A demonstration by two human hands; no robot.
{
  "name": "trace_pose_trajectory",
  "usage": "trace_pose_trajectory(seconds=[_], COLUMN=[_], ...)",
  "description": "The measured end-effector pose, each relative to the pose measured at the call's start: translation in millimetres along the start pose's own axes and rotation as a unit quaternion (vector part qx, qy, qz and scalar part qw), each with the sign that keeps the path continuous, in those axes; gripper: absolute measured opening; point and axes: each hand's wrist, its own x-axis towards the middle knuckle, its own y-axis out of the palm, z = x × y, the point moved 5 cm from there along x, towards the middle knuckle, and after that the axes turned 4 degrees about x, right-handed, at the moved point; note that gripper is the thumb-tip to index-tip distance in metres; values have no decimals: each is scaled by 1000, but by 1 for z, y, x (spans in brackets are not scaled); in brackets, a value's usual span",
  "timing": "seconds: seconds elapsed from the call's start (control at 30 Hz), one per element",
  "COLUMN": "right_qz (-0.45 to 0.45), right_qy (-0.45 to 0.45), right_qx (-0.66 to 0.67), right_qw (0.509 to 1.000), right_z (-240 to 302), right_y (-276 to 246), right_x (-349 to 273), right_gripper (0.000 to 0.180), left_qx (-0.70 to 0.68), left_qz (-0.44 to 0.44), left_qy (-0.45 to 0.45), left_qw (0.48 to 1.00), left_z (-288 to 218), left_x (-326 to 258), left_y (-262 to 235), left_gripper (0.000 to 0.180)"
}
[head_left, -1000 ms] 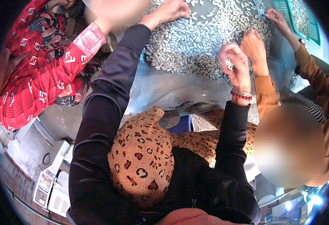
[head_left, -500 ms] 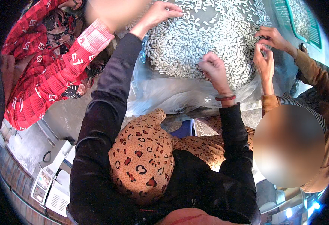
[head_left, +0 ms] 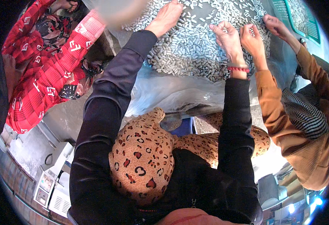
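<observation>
Small silvery-white oblong pieces [head_left: 194,56] lie in a thick spread on a table, some of them looking like open links. Over the far part of the pile reaches my left hand [head_left: 167,18], its fingers drawn together close to the picture's upper edge; anything between the fingertips is too small to make out. My right hand [head_left: 228,41], with a red band on the wrist, hovers over the right part of the pile. Its fingers are curled and pinched, and what they hold cannot be seen.
A co-worker's hands [head_left: 252,41] in brown sleeves work just right of mine. On the left, another person's red plaid sleeve [head_left: 52,71] reaches in. Clear plastic sheeting [head_left: 172,92] hangs along the table's near edge. A green basket [head_left: 314,30] holds more pieces at far right.
My left hand has moved right over the pile, and my right hand has moved up and to the right. The right co-worker's hands have drawn apart, the head shifting out of view.
</observation>
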Motion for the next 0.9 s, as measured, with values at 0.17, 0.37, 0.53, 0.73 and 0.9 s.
trace_pose_trajectory(seconds=[0.17, 0.37, 0.53, 0.73, 0.9], right_qz=[-30, -25, 5, -81, 0], right_qy=[-86, -210, -197, -200, -184], right_qx=[-463, -507, -472, -422, -631], right_qw=[882, 835, 860, 881, 754], right_z=[7, 2, 6, -2, 7], right_y=[19, 107, 138, 45, -4], right_x=[12, 10, -29, 0, 15], right_gripper=[23, 12, 11, 24, 27], left_qx=[37, -297, -425, -783, -870], left_qz=[-8, 111, 78, 103, 83], left_qy=[55, -258, -272, -248, -124], left_qw=[998, 912, 860, 562, 470], left_z=[10, 35, 32, 3, -9], left_x=[-1, 6, -8, -24, -22], left_y=[5, -16, -47, -70, -85], left_gripper=[6, 12, 15, 13, 14])
